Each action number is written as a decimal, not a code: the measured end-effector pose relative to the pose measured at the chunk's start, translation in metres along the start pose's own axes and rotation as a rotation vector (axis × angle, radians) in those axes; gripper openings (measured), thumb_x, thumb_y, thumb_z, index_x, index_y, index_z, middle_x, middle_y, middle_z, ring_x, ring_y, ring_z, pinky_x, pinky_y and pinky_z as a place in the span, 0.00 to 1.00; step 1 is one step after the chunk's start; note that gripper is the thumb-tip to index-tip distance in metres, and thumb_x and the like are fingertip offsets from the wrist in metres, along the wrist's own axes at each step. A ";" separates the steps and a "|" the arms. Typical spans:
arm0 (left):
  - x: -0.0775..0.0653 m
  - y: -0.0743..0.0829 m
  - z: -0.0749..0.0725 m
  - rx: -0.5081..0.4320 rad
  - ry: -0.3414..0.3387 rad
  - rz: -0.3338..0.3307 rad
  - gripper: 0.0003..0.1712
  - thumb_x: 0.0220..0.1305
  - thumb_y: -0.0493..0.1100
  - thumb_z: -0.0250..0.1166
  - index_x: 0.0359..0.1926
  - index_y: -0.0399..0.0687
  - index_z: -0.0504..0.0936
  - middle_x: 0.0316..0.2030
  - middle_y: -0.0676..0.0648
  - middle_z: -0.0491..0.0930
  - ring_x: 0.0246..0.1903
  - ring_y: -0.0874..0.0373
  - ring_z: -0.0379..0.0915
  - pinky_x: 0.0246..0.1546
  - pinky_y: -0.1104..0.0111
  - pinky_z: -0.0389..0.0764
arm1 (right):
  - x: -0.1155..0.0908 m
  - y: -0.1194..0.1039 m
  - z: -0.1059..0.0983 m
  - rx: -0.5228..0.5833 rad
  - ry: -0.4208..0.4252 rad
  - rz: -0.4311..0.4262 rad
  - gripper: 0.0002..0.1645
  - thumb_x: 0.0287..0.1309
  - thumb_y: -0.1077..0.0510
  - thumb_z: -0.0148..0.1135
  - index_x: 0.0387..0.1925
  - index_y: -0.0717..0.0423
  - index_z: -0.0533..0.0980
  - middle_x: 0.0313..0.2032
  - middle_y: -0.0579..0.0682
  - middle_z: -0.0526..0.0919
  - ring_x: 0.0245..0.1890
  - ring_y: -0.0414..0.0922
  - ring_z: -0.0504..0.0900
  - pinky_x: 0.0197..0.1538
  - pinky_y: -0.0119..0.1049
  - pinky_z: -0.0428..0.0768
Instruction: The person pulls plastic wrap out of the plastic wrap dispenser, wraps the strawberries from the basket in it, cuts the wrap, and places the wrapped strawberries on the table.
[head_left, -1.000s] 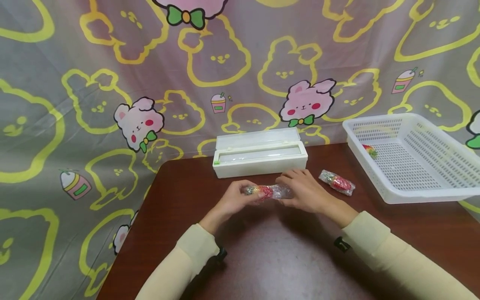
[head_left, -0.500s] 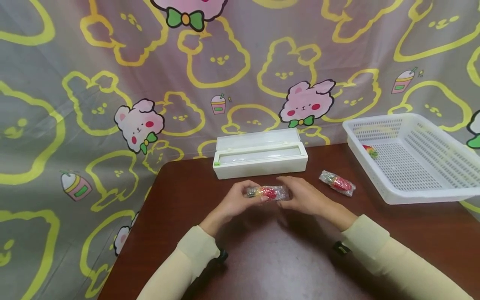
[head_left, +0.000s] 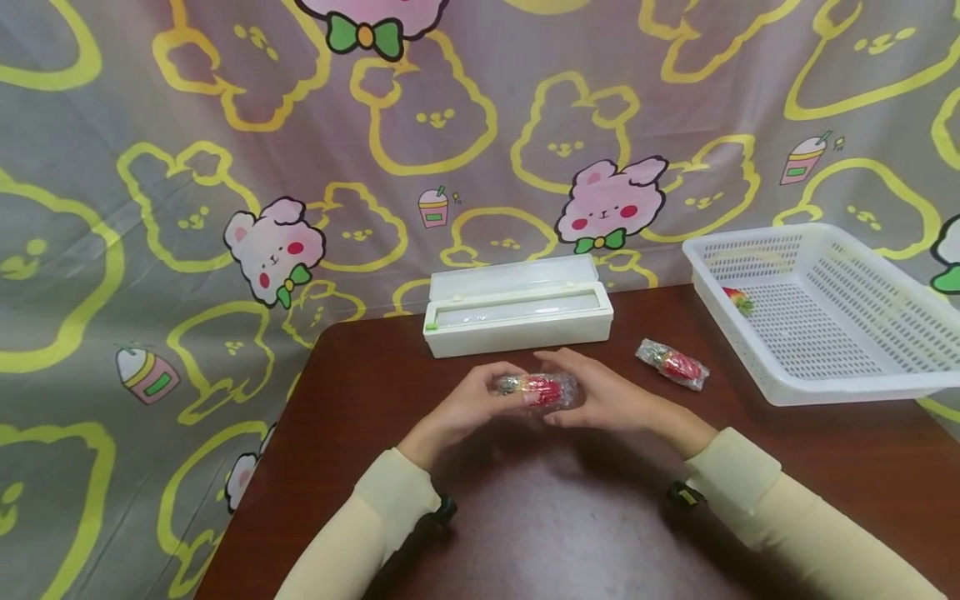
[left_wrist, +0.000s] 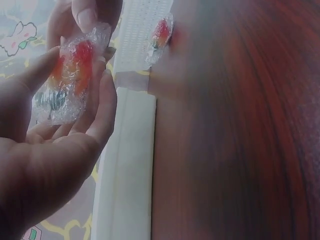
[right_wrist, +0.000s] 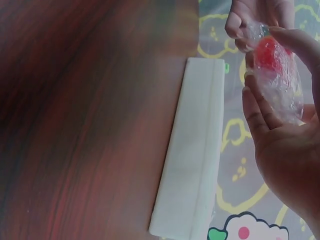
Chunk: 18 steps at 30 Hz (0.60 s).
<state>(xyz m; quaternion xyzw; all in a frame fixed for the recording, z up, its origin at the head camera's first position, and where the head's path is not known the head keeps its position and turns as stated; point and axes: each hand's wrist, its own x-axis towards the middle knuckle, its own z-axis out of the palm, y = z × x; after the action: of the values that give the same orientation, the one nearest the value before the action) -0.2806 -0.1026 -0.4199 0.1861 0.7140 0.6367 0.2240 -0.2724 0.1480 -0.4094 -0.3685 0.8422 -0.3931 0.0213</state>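
Both hands hold a red-and-yellow strawberry with green leaves, wrapped in clear plastic film (head_left: 542,389), over the middle of the table. My left hand (head_left: 474,403) grips its leafy end, thumb in front and fingers behind. At the red end, my right hand (head_left: 611,398) has its thumb and fingers around the film. In the left wrist view the wrapped strawberry (left_wrist: 70,82) lies between thumb and fingers. The right wrist view shows crinkled film (right_wrist: 282,95) reaching into the right palm. A second film-wrapped strawberry (head_left: 673,364) lies on the table, right of my right hand.
Behind the hands stands a long white cling film dispenser (head_left: 517,329) with its clear lid raised. A white perforated basket (head_left: 862,389) at the right holds one red-and-yellow strawberry (head_left: 738,300). A patterned curtain (head_left: 465,100) hangs behind the brown table (head_left: 360,367).
My right hand has moved slightly left, closer to the left one. The loose film at the red end now looks shorter and gathered against the strawberry. The dispenser and basket stay put.
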 end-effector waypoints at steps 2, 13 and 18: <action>0.001 0.000 0.001 0.012 -0.003 -0.001 0.19 0.66 0.40 0.72 0.55 0.40 0.80 0.46 0.41 0.85 0.42 0.53 0.84 0.50 0.55 0.85 | 0.000 -0.001 0.002 0.002 0.009 -0.013 0.56 0.50 0.49 0.81 0.76 0.53 0.61 0.63 0.52 0.74 0.62 0.48 0.75 0.63 0.52 0.76; 0.000 -0.004 0.005 0.047 0.035 0.006 0.19 0.64 0.42 0.74 0.53 0.40 0.82 0.45 0.42 0.85 0.41 0.53 0.84 0.47 0.55 0.85 | 0.000 0.000 0.010 -0.026 0.058 -0.040 0.65 0.49 0.53 0.82 0.79 0.58 0.51 0.63 0.57 0.72 0.61 0.51 0.75 0.62 0.51 0.76; -0.001 -0.004 -0.001 0.053 0.153 0.021 0.19 0.63 0.42 0.75 0.51 0.39 0.83 0.45 0.43 0.84 0.39 0.56 0.81 0.50 0.45 0.82 | -0.003 0.002 0.006 -0.030 0.141 -0.008 0.57 0.50 0.58 0.81 0.75 0.60 0.57 0.56 0.58 0.77 0.48 0.49 0.82 0.47 0.45 0.85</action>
<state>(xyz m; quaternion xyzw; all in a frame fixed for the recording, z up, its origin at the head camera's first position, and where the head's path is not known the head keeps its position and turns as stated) -0.2800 -0.1043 -0.4242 0.1504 0.7435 0.6323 0.1572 -0.2698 0.1465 -0.4159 -0.3437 0.8459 -0.4054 -0.0453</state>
